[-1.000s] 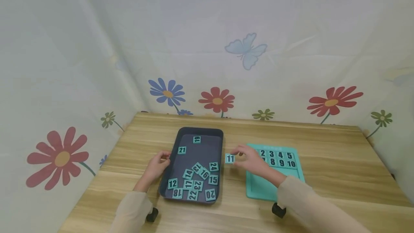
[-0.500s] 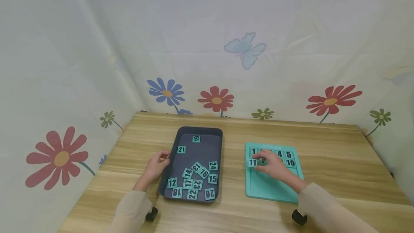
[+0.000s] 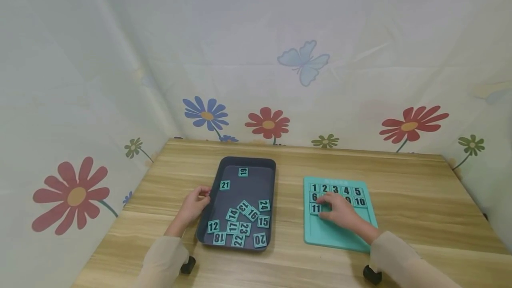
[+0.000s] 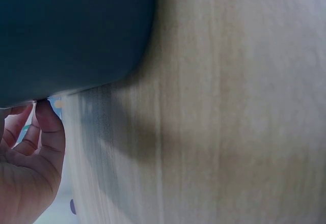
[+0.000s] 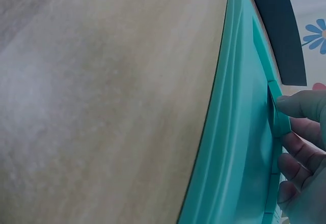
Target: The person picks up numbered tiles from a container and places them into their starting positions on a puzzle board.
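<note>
In the head view, my right hand (image 3: 340, 211) pinches the number tile "11" (image 3: 315, 208) between thumb and fingers, at the left of the third row on the turquoise number board (image 3: 336, 232). The right wrist view shows that tile (image 5: 280, 123) tilted a little against the board's recess (image 5: 244, 147). Tiles 1 to 5 fill the board's top row; my hand partly covers the second. My left hand (image 3: 194, 206) holds the left rim of the dark tray (image 3: 212, 199), thumb tip right at the edge in the left wrist view.
Several loose number tiles lie in the tray, mostly toward its near end, with the "19" tile (image 3: 243, 172) and "21" tile (image 3: 225, 185) farther back. Tray and board stand apart on the wooden table (image 3: 290, 163). A flowered curtain (image 3: 256, 66) hangs behind.
My right hand has carried the "11" tile rightward from beside the tray to the board, then down to its third row. The left hand has stayed at the tray's rim.
</note>
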`<state>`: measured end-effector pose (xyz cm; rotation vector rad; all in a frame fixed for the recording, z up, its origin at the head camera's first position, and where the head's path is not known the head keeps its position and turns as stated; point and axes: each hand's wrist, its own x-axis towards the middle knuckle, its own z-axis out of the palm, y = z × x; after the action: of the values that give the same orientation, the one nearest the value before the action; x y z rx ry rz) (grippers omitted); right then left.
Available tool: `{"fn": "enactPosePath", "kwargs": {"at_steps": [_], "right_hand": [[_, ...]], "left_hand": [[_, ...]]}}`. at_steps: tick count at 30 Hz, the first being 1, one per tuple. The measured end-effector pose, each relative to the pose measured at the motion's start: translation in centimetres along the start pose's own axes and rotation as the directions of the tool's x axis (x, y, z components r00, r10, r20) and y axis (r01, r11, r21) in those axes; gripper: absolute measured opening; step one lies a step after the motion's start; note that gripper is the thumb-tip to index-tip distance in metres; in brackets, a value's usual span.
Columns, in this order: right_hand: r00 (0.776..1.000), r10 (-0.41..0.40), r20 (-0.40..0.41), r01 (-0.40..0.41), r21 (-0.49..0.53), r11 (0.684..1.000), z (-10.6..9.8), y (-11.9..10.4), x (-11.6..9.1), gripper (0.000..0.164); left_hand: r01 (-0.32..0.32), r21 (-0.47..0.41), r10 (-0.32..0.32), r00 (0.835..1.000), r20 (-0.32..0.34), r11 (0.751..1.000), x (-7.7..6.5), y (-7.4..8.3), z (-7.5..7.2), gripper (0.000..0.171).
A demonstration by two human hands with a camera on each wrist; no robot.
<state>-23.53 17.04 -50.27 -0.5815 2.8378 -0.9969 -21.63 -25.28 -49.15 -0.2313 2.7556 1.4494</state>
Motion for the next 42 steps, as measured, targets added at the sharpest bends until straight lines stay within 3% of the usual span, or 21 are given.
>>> {"fn": "enactPosePath", "kwargs": {"at_steps": [9,15,20,27,35,42], "right_hand": [[1.000,0.018,-0.014,-0.019,-0.085,0.996,0.4,-0.2,0.3,0.030],[0.999,-0.019,-0.026,0.015,-0.147,0.989,0.5,-1.1,0.7,0.030],[0.994,-0.106,-0.026,0.104,-0.094,0.990,0.4,-3.8,1.5,0.031],[0.965,-0.260,-0.043,0.259,-0.025,0.965,1.7,-8.0,3.2,0.028],[0.941,-0.339,0.018,0.330,0.180,0.927,4.4,-12.5,4.5,0.027],[0.921,-0.377,0.100,0.362,0.140,0.922,7.7,-15.5,5.5,0.025]], "left_hand": [[-0.008,0.005,0.008,1.000,-0.004,1.000,-0.1,0.0,0.0,0.028],[-0.003,0.009,0.003,1.000,0.000,1.000,-0.1,0.0,0.0,0.029],[-0.008,0.009,0.008,1.000,-0.008,1.000,-0.1,-0.1,0.0,0.028],[-0.010,0.002,0.010,1.000,-0.006,1.000,0.0,-0.1,0.0,0.028],[-0.007,0.012,0.007,1.000,0.000,1.000,-0.1,0.0,-0.1,0.029],[-0.009,0.012,0.009,1.000,-0.002,1.000,0.0,-0.2,-0.2,0.028]]}}
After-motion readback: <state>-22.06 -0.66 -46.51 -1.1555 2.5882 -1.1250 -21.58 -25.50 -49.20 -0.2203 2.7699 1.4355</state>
